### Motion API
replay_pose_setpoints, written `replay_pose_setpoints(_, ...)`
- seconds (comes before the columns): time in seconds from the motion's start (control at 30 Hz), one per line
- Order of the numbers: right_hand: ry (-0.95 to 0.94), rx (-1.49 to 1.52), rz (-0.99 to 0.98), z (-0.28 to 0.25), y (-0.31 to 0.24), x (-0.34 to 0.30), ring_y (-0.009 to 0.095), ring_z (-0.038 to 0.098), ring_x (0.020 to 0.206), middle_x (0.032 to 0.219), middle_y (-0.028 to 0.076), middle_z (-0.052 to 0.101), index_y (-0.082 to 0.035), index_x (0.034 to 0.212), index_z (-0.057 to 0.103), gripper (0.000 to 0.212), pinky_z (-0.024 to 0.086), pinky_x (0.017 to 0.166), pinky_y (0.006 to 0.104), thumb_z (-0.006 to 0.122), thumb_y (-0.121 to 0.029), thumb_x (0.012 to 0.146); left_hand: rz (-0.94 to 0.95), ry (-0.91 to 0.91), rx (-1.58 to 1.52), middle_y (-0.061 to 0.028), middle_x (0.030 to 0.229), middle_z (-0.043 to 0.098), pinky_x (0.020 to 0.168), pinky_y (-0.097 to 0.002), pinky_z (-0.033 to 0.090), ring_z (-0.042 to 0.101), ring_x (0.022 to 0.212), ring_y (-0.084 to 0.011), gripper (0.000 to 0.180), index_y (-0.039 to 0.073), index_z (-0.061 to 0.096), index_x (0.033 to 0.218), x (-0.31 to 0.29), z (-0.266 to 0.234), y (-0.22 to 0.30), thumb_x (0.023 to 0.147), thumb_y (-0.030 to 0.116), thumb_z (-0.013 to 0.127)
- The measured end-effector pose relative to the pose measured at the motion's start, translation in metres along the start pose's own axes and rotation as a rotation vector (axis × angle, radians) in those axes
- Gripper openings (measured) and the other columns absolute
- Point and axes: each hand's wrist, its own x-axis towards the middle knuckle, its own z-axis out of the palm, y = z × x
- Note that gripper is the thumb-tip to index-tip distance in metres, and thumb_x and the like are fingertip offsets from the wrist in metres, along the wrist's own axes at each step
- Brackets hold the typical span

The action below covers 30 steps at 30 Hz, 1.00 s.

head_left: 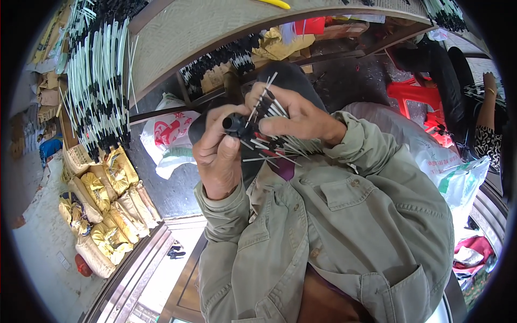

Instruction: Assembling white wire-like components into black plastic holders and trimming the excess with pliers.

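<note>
Both of your hands are raised close together in front of your chest, above your lap. Your left hand (216, 153) is curled closed around a black round-mouthed piece (235, 123), its open end facing up between your thumb and fingers. Your right hand (299, 116) is partly closed, thumb and fingers pinching a cluster of white-stemmed black pieces (265, 105) just beside that round mouth; whether the two are touching is hard to tell. More thin white stems (288, 144) with black fittings fan out beneath your right hand, in front of your jacket (344, 215).

Ahead of you runs the tabletop (210, 35), with a yellow curved object (276, 3) near its far side. Under it, more black pieces (242, 60) are piled beside yellow wrapping (283, 46). To your left lies a thick heap of pale green stems with black parts (99, 81), and nearer you a group of brown and yellow packets (110, 207). A white bag with red print (168, 132) sits by your left knee. On your right are a clear plastic bag (423, 142), a red stool (413, 96) and another person's arm (486, 110).
</note>
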Motion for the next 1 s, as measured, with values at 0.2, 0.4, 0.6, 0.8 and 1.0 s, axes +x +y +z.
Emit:
replay_pose_setpoints(0.2,0.06,-0.049,-0.08,-0.001,0.003,0.001,0.005,0.04,0.076,0.085,-0.001,0.043,-0.003,0.098,0.046,0.028,0.034,0.065,0.0198,0.064,-0.013,0.079,0.095,0.048,0.091,-0.0139,0.107,0.055,0.082,-0.0267,0.044,0.056,0.092,-0.0174,0.044,-0.011,0.049,0.111,-0.002,0.004,-0.002,0.083,0.02,0.061)
replay_pose_setpoints(0.4,0.067,-0.041,0.039,-0.002,-0.007,0.0,0.004,0.048,0.072,0.077,-0.001,0.055,0.0,0.089,0.056,0.017,0.037,0.061,0.0199,0.066,-0.009,0.078,0.067,0.094,-0.071,-0.0183,0.102,0.056,0.082,-0.0313,0.044,0.056,0.089,-0.0209,0.031,-0.007,0.059,0.103,-0.006,-0.006,-0.007,0.078,0.011,0.063)
replay_pose_setpoints(0.6,-0.092,-0.1,0.104,-0.012,-0.004,0.006,0.004,0.049,0.066,0.073,-0.001,0.057,0.001,0.086,0.058,0.014,0.039,0.056,0.0219,0.065,-0.009,0.079,0.035,-0.016,-0.078,-0.018,0.097,0.057,0.079,-0.0296,0.044,0.056,0.085,-0.0202,0.035,-0.009,0.059,0.099,0.0,-0.014,-0.002,0.077,0.017,0.065)
replay_pose_setpoints(0.8,0.009,-0.276,-0.09,-0.002,-0.003,0.001,0.01,0.051,0.061,0.07,0.003,0.056,0.001,0.085,0.057,0.021,0.039,0.054,0.0247,0.067,-0.015,0.078,0.048,-0.088,-0.005,-0.0184,0.094,0.058,0.075,-0.0279,0.045,0.056,0.082,-0.0192,0.036,-0.01,0.06,0.097,0.007,-0.017,-0.002,0.078,0.02,0.065)
replay_pose_setpoints(1.0,0.102,-0.485,-0.206,0.0,0.0,-0.003,0.012,0.049,0.062,0.07,0.003,0.054,0.001,0.083,0.055,0.022,0.037,0.054,0.0268,0.068,-0.015,0.076,0.102,-0.112,0.062,-0.0182,0.088,0.06,0.072,-0.0287,0.045,0.056,0.08,-0.0197,0.036,-0.009,0.062,0.094,0.007,-0.017,-0.004,0.077,0.022,0.065)
